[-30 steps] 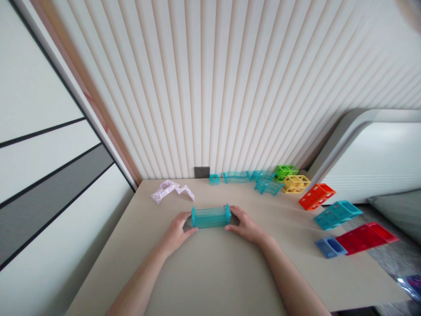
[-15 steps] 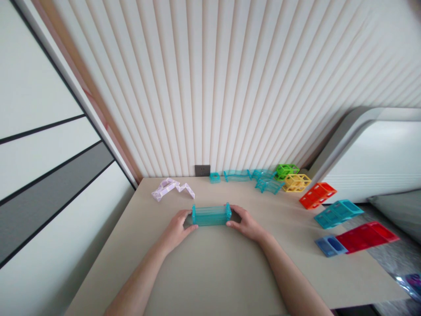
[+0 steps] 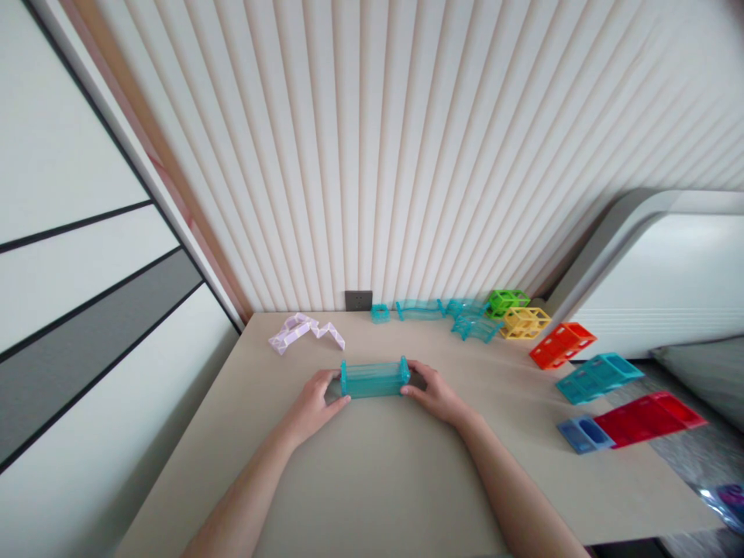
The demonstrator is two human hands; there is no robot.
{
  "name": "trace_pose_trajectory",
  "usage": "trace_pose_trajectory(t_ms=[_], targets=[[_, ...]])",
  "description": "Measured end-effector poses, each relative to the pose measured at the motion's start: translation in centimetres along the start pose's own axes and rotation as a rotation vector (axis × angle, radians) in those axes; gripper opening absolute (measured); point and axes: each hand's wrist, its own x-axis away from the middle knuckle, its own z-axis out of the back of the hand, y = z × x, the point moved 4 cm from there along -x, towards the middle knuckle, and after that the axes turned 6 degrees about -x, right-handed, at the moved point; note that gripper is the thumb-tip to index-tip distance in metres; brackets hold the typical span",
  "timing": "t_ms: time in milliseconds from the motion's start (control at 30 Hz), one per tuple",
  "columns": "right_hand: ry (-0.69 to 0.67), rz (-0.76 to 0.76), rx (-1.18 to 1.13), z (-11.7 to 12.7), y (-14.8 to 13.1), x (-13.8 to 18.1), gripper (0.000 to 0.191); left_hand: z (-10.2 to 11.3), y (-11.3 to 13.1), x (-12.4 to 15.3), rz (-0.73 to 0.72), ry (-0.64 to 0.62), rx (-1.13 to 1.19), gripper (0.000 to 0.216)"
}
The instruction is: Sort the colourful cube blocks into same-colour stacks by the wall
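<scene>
A teal see-through plastic track piece (image 3: 375, 380) lies lengthwise across the middle of the table, with a raised flange at each end. At its left end, my left hand (image 3: 317, 401) grips the flange between thumb and fingers. My right hand (image 3: 435, 394) has the same kind of hold on the right flange. Part of the fingers of both hands is hidden behind the ends. Beyond my left hand lies a lilac-and-white folding snake puzzle (image 3: 294, 335).
Teal track parts (image 3: 419, 310) line the back edge by the wall socket (image 3: 359, 300). Down the right side stand a green frame block (image 3: 507, 302), a yellow one (image 3: 525, 322), an orange one (image 3: 562, 346), a teal one (image 3: 601, 377), a red one (image 3: 651, 418) and a blue one (image 3: 586, 434).
</scene>
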Motion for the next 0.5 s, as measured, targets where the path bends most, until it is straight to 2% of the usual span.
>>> trace_pose_trajectory(t_ms=[267,500], targets=[[-0.004,-0.001,0.000,-0.05,0.56,0.06,0.058,0.31,0.38,-0.08,0.002,0.005,0.004,0.034],[-0.043,0.010,0.070,-0.14,0.45,-0.16,0.067,0.10,0.15,-0.07,-0.002,0.007,0.002,0.034]])
